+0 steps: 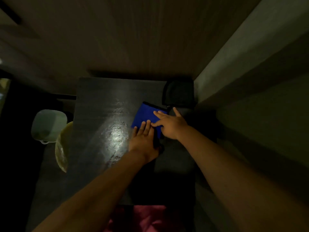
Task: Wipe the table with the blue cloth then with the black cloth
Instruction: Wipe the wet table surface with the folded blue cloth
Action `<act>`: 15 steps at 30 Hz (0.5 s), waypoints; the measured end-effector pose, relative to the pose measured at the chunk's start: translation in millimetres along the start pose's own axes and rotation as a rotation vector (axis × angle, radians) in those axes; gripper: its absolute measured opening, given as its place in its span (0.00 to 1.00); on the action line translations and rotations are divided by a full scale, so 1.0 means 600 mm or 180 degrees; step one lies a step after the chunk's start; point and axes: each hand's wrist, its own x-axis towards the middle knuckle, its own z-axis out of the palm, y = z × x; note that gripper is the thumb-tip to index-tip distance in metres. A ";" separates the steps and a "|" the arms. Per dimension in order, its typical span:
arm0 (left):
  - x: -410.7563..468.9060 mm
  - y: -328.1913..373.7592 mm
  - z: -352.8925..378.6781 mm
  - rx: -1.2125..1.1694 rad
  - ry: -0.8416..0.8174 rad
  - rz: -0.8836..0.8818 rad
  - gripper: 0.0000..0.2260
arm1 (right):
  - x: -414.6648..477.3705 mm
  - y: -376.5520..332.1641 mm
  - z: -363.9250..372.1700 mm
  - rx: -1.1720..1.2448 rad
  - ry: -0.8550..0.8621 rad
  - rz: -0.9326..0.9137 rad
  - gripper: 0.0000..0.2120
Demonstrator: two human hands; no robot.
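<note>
A blue cloth (145, 115) with a dark edge lies folded flat near the right side of the dark table (100, 101). My left hand (143, 139) lies flat with straight fingers on the cloth's near edge. My right hand (170, 124) rests on the cloth's right part, fingers stretched out over it. Something dark, perhaps the black cloth (173, 158), lies on the table just in front of my hands; the dim light keeps me from telling for sure.
A dark rounded object (178, 92) sits at the table's far right corner. Left of the table stand a pale green container (48, 125) and a yellowish bag (62, 148). A wall runs close along the right. Pink fabric (147, 218) shows at the bottom.
</note>
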 end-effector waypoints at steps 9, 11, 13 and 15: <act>0.002 0.130 0.051 -0.0108 0.0041 0.0194 0.40 | -0.073 0.099 0.040 0.0233 0.0266 0.0159 0.22; 0.001 0.126 0.052 -0.0122 0.0070 0.0253 0.40 | -0.075 0.098 0.045 0.0181 0.0349 0.0154 0.21; -0.002 0.112 0.052 -0.0075 0.0135 0.0356 0.38 | -0.070 0.091 0.043 0.0306 0.0550 0.0243 0.18; -0.003 0.096 0.052 0.0090 0.0328 0.0505 0.36 | -0.059 0.084 0.032 0.0767 0.1131 0.0554 0.15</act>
